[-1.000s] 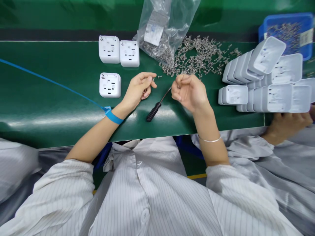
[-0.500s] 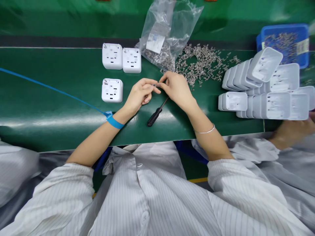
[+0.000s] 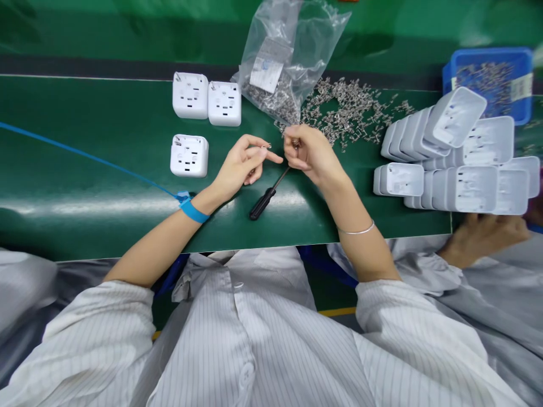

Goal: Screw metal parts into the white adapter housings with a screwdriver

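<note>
1. Desk (image 3: 106,130): green; the strip (image 3: 106,66) behind: black.
2. Parts (image 3: 345,104): silver-grey.
3. Screwdriver (image 3: 268,195): black handle (image 3: 262,204), silver shaft (image 3: 281,178).
4. Bag (image 3: 303,62): clear, with a white label (image 3: 266,73).
5. Sockets (image 3: 189,156): white, dark slots (image 3: 187,170).
6. Shells (image 3: 475,189): pale grey-white.
7. Bin (image 3: 524,110), wristband (image 3: 194,211) and cord (image 3: 85,154): blue.
8. Bracelet (image 3: 357,232): silver.
9. Shirt (image 3: 275,328): whitish, with thin grey stripes.

The labels (image 3: 266,72) on the plastic bag (image 3: 317,48) and blue bin (image 3: 523,112) are unreadable.

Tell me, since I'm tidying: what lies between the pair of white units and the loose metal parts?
In the head view, a clear bag holding metal parts.
</note>
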Motion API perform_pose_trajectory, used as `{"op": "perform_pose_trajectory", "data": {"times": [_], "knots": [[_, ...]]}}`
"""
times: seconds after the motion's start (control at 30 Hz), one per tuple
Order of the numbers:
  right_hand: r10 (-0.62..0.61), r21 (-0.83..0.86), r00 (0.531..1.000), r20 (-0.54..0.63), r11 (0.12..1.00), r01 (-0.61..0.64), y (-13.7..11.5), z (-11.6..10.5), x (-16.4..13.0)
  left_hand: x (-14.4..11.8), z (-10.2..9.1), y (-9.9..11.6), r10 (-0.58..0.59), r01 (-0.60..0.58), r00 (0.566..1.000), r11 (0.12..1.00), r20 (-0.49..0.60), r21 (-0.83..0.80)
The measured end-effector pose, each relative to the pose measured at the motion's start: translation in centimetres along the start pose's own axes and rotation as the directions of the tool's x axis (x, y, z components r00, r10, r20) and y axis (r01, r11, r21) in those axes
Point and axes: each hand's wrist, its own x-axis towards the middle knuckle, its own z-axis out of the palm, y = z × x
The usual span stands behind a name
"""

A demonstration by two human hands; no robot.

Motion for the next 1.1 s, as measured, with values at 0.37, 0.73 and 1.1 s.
{"op": "perform_pose_trajectory", "data": {"times": [0.37,0.73,1.1], "knots": [[-0.310,-0.621,0.948,-0.064,0.756,0.206,0.7,3.3,-2.5,-0.3,0.7,1.1,-0.138,0.118,0.983,0.980,-0.118,-0.160],[-0.534,-0.692,0.845,-0.016,0.616,0.376,3.5,3.2,-1.4,-1.1,0.6,1.7,-0.209,0.220,0.975,0.934,0.069,-0.280],[-0.524,-0.557,0.850,-0.058,0.723,0.408,3.1,3.3,-1.5,-0.7,0.2,1.8,-0.145,0.144,0.989,0.945,0.018,-0.293]]}}
